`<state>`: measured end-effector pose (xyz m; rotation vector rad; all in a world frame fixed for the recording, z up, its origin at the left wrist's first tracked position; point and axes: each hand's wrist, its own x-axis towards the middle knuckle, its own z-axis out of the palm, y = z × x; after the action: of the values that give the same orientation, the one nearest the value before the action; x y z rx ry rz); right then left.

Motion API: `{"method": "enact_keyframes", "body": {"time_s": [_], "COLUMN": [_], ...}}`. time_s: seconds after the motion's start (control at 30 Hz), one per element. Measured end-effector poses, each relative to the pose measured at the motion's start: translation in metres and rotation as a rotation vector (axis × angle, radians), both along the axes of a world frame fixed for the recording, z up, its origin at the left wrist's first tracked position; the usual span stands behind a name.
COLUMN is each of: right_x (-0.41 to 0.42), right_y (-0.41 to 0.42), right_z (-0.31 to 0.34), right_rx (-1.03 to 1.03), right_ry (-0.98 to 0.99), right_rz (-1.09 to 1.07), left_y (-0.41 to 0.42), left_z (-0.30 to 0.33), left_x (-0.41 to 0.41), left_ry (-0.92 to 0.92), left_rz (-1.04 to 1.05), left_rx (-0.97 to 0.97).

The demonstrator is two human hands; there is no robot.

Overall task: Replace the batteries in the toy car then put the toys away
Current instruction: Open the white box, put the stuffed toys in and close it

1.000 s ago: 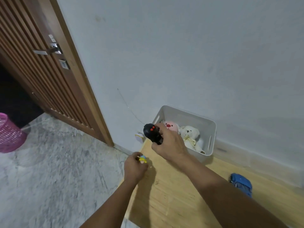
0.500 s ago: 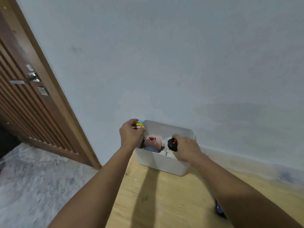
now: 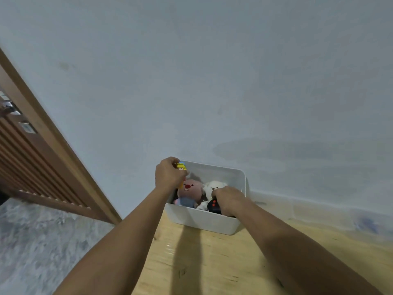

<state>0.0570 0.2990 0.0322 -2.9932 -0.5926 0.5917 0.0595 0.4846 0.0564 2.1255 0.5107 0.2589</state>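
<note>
Head view: a white bin (image 3: 204, 222) sits at the far edge of the wooden desk (image 3: 212, 262), pushed close to the pale wall (image 3: 212, 81). Inside it a pink plush (image 3: 189, 191) lies toward the left and a white plush bear (image 3: 213, 185) toward the right, the two touching.

The left hand (image 3: 169, 175) hovers over the bin's far-left corner, clenched around a small yellow-and-blue figure (image 3: 181, 166) that peeks out above the knuckles. The right hand (image 3: 228, 201) is down inside the bin at its near-right side, fingers wrapped over a black remote control (image 3: 213, 206) with red buttons; the remote sits low, against the near wall and just beside the bear. Whether it already rests on the bin floor cannot be told.

The toy car itself is not in sight here, so where it lies cannot be told.

By my judgement this is the putting-away step. What matters next is the drop: the remote is already within the walls, so the right hand need only loosen, while the figure sits above the rim and directly over the pink plush, so the left hand must lower or open there. A slatted wooden door (image 3: 32, 167) and grey marbled floor (image 3: 42, 241) lie to the left.
</note>
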Motion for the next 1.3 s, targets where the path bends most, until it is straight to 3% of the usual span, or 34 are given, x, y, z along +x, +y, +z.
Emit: {"method": "enact_keyframes", "body": {"time_s": [0.3,0.57,0.97,1.3], "right_x": [0.007,0.014,0.019,0.019], "right_y": [-0.015,-0.014,-0.017,-0.028], "right_z": [-0.005,-0.004,-0.007,-0.004], "right_rx": [-0.029,-0.054,0.013,0.105], "right_ry": [-0.075,-0.003,0.035,-0.035], "right_rz": [0.022,0.033,0.054,0.012], "left_y": [-0.025,-0.039,-0.049,-0.043], "left_z": [-0.026,-0.049,-0.066,-0.062], "left_x": [0.028,0.044,0.058,0.05], "left_ry": [0.172,0.323,0.331,0.303], "left_rz": [-0.206,-0.295,-0.291,-0.309], "left_rx": [0.188,0.237,0.373,0.357]}}
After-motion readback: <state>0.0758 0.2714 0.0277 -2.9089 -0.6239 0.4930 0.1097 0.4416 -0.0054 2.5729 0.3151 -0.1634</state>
